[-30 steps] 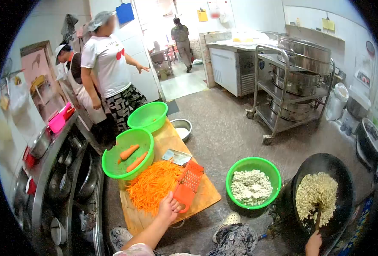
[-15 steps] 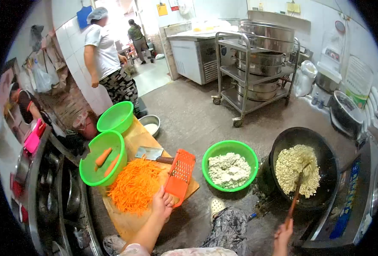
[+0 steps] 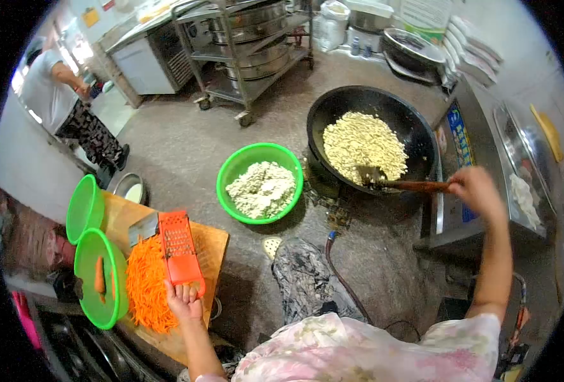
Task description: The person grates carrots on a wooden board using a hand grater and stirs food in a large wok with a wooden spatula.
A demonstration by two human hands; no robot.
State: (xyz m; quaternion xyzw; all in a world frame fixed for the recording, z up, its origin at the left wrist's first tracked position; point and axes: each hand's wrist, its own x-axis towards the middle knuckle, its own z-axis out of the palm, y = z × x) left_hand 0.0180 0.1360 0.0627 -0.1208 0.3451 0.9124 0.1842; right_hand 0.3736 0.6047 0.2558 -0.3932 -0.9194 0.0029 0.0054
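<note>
Your left hand (image 3: pixel 186 302): fingers wrapped round the handle end of the orange grater (image 3: pixel 180 242).
Grater: slanting over the board, its holed plate facing up; whether it touches the wood you cannot tell from here.
Carrot shreds (image 3: pixel 147 286): heaped on the wooden board (image 3: pixel 212 245), just left of your grater.
Near green basin (image 3: pixel 89 315): at the board's left edge, with a carrot (image 3: pixel 99 277) inside and another partly hidden by the rim.
Your right hand (image 3: pixel 477 189): clamped on the end of the spatula's wooden handle (image 3: pixel 415 186), slightly blurred.
Spatula blade (image 3: pixel 371 176): in the black wok (image 3: pixel 417 121), against the near edge of the pale diced food (image 3: pixel 364 143).
Cleaver (image 3: pixel 143 230): flat on your board, beyond the shreds, its handle end behind the grater.
Blue label (image 3: pixel 461 146): on the metal unit right of your wok; light characters run down it, too small to read.
Green bowl (image 3: pixel 228 169): on the floor between board and wok, holding white crumbly food (image 3: pixel 263 188).
Far green basin (image 3: pixel 81 216): past the nearer one.
Co-worker (image 3: pixel 49 89): standing at far left.
Green-and-white sheet (image 3: pixel 425 19): at the back, its print illegible to you.
</note>
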